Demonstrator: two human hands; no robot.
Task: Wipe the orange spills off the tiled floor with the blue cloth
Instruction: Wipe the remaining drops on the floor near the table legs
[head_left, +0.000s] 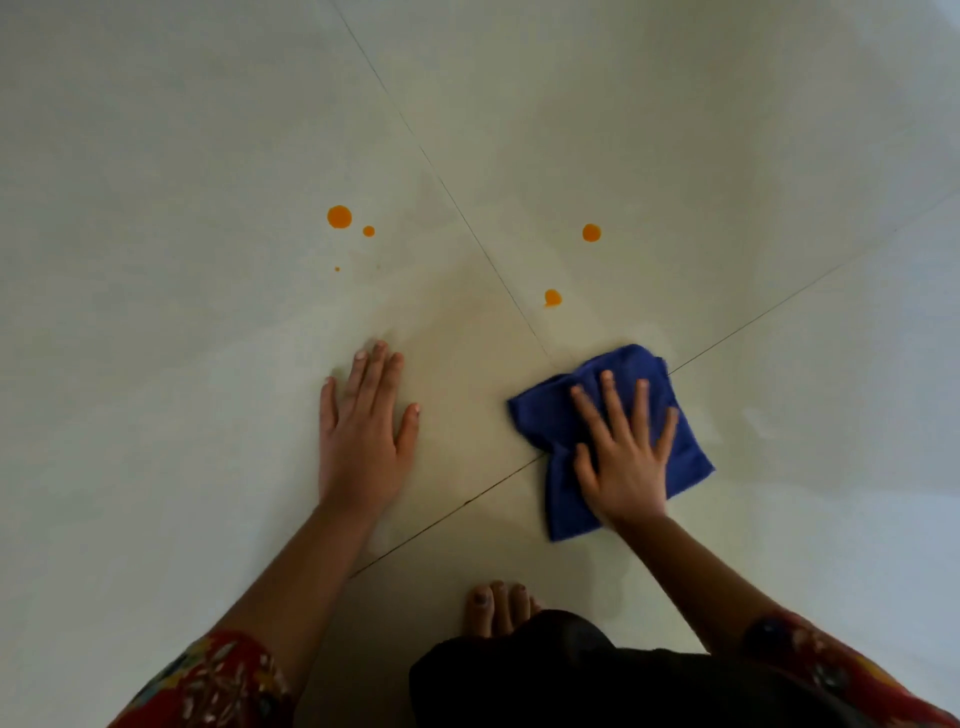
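Note:
The blue cloth (566, 415) lies crumpled on the pale tiled floor (208, 338), over a crossing of grout lines. My right hand (623, 452) presses flat on top of it, fingers spread. My left hand (363, 436) rests flat on the bare tile to the left, fingers apart, holding nothing. Orange spills dot the floor beyond the hands: a large drop (339, 216) with a smaller one (369, 231) and a tiny speck (337, 269) at the left, one drop (591, 233) at the right, and another (552, 298) just beyond the cloth.
My bare foot (498, 605) stands on the tile near the bottom centre, with dark clothing (571, 675) below it. Red patterned sleeves show at both lower corners. Faint wet smears mark the tile near the cloth.

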